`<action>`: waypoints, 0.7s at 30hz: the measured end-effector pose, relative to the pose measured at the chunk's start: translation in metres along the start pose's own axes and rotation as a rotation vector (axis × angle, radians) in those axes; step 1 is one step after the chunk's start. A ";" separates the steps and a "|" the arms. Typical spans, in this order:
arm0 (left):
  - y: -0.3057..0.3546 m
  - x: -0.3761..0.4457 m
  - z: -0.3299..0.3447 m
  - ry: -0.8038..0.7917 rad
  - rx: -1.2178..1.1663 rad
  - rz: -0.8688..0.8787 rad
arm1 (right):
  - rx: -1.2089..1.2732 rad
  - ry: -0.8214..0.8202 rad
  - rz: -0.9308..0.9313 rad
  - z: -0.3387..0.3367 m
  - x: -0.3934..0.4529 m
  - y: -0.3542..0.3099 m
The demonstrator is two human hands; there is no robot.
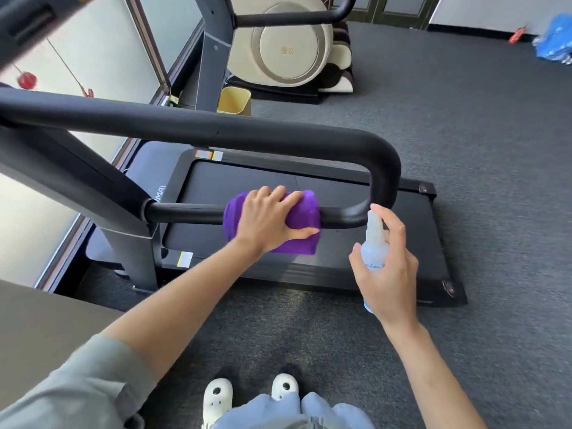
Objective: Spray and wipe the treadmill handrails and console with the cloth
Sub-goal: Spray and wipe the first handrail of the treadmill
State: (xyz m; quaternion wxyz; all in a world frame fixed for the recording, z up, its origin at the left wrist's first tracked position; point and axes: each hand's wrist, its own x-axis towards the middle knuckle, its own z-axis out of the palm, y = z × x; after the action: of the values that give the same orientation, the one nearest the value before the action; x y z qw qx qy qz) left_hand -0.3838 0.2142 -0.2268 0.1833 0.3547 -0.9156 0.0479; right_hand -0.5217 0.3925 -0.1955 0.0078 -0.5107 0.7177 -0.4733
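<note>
A black padded handrail (185, 125) loops across the treadmill and curves back into a lower bar (185, 213). A folded purple cloth (305, 212) is draped over that lower bar. My left hand (269, 221) lies on the cloth, fingers wrapped over the bar. My right hand (387, 267) holds a small clear spray bottle (374, 243) just right of the cloth, its nozzle close to the rail's bend, index finger raised above the top. The console (28, 23) shows blurred at the top left corner.
The treadmill belt (340, 243) lies below the rail on grey carpet (464, 134). A second treadmill's post (213, 54), a yellow bin (233, 100) and a cream massage chair (288, 41) stand behind. A window wall runs along the left. My white shoes (250, 394) are at the bottom.
</note>
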 end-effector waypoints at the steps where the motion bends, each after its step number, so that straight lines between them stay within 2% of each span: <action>1: 0.018 0.005 0.002 -0.003 0.011 0.006 | 0.005 0.002 0.003 0.000 0.000 -0.001; 4: 0.069 0.018 0.010 -0.041 0.029 0.042 | 0.010 -0.024 -0.012 0.002 -0.001 -0.006; 6: 0.071 0.020 0.010 -0.050 -0.005 0.051 | 0.011 -0.031 -0.027 0.002 -0.002 -0.008; 9: 0.029 0.009 0.008 -0.004 -0.048 0.066 | 0.009 -0.018 -0.018 0.002 -0.003 -0.007; 14: -0.057 -0.034 0.004 0.082 -0.012 -0.021 | -0.004 -0.020 0.002 0.003 -0.012 -0.005; 21: -0.130 -0.064 -0.012 -0.052 -0.023 -0.115 | -0.004 0.004 -0.009 0.008 -0.016 -0.009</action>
State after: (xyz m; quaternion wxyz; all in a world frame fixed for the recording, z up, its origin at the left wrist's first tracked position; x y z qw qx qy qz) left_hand -0.2495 0.1608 -0.2446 0.1660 0.4059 -0.8986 0.0174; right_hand -0.5041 0.3987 -0.2011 0.0032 -0.5130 0.7163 -0.4730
